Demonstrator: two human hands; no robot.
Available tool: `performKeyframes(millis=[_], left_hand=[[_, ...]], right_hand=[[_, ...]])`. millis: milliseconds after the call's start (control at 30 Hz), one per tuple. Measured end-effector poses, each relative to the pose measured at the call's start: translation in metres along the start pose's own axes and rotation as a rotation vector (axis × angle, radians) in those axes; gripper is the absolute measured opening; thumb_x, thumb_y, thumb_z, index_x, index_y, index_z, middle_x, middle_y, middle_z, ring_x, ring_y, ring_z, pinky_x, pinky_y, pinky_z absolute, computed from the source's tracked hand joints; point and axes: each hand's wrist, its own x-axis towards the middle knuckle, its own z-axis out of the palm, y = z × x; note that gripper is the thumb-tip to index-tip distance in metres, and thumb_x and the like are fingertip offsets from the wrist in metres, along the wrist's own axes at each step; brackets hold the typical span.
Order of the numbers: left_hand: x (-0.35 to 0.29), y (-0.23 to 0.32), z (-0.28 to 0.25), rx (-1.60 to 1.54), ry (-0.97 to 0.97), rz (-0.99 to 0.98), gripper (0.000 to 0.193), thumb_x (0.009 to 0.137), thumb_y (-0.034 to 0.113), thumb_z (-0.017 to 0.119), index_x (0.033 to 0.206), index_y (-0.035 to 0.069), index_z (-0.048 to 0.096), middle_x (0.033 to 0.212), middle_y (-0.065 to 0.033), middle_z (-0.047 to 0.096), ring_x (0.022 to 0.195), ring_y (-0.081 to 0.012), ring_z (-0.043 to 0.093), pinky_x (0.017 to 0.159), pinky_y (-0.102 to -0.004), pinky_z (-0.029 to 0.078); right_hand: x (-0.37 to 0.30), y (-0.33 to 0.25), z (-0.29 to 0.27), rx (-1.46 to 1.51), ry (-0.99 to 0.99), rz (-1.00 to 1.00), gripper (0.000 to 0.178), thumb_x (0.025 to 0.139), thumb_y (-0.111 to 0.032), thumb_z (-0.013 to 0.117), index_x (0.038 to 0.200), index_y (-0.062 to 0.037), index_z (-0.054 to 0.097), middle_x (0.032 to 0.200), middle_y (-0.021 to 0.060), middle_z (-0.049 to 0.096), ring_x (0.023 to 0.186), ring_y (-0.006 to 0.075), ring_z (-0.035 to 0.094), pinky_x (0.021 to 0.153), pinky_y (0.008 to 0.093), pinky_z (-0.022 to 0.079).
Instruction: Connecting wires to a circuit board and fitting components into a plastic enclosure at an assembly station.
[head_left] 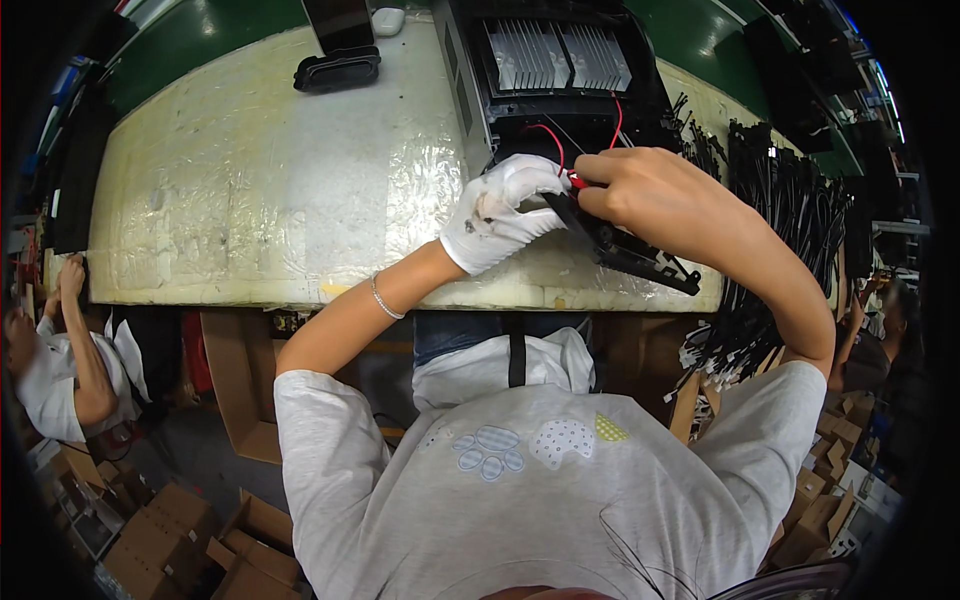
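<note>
My left hand [500,212], in a stained white glove, is closed on the near end of a long black plastic panel [645,258], tilted over the bench's near edge. My bare right hand [650,195] pinches the end of a red wire [553,138] beside the left fingertips; the tip itself is mostly hidden by the fingers. Behind both hands stands a black housing [468,75] with two silver finned heat sinks [530,57] inside. A second red wire [618,120] comes down from the heat sinks toward my right hand.
The bench [260,180] has a yellowed plastic-film cover. Black cables [785,220] hang in a thick bundle at the right. A dark stand [338,70] and a white case [388,21] lie at the back. Cardboard boxes [165,540] fill the floor; co-workers sit at both sides.
</note>
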Motion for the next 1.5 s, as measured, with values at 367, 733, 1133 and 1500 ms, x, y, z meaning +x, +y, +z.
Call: performKeyframes(millis=[367, 733, 1133, 1500], left_hand=[[0.001, 0.010, 0.000, -0.092, -0.001, -0.170, 0.031, 0.079, 0.016, 0.076, 0.106, 0.008, 0.065, 0.110, -0.0100, 0.064, 0.106, -0.0295, 0.062, 0.089, -0.0360, 0.053], [0.003, 0.007, -0.008, 0.237, -0.126, -0.068, 0.024, 0.080, 0.018, 0.074, 0.103, 0.013, 0.070, 0.108, -0.0083, 0.064, 0.093, -0.0279, 0.065, 0.081, -0.0348, 0.055], [0.003, 0.000, -0.005, 0.109, -0.116, 0.013, 0.032, 0.073, 0.017, 0.079, 0.102, 0.011, 0.067, 0.102, -0.0095, 0.060, 0.096, -0.0270, 0.061, 0.083, -0.0349, 0.053], [0.006, 0.035, -0.012, 0.542, 0.054, 0.482, 0.038, 0.062, 0.017, 0.079, 0.095, 0.012, 0.059, 0.096, -0.0041, 0.058, 0.101, -0.0238, 0.059, 0.069, -0.0396, 0.043]], right_hand=[[0.006, 0.017, 0.002, 0.037, 0.034, 0.003, 0.022, 0.071, 0.002, 0.068, 0.091, 0.0011, 0.061, 0.096, 0.0076, 0.060, 0.090, 0.0279, 0.058, 0.075, 0.0378, 0.053], [0.000, 0.015, 0.004, 0.139, 0.035, -0.091, 0.016, 0.067, 0.001, 0.068, 0.082, 0.0009, 0.063, 0.090, 0.0073, 0.061, 0.091, 0.0271, 0.056, 0.079, 0.0358, 0.051], [-0.004, 0.022, 0.021, -0.097, 0.367, 0.032, 0.020, 0.078, -0.008, 0.070, 0.092, -0.0007, 0.058, 0.090, 0.0096, 0.059, 0.087, 0.0251, 0.058, 0.073, 0.0338, 0.049], [-0.137, -0.036, 0.042, -0.113, 0.305, 0.337, 0.038, 0.062, -0.017, 0.085, 0.080, -0.0010, 0.055, 0.092, 0.0156, 0.057, 0.079, 0.0322, 0.056, 0.067, 0.0426, 0.047]])
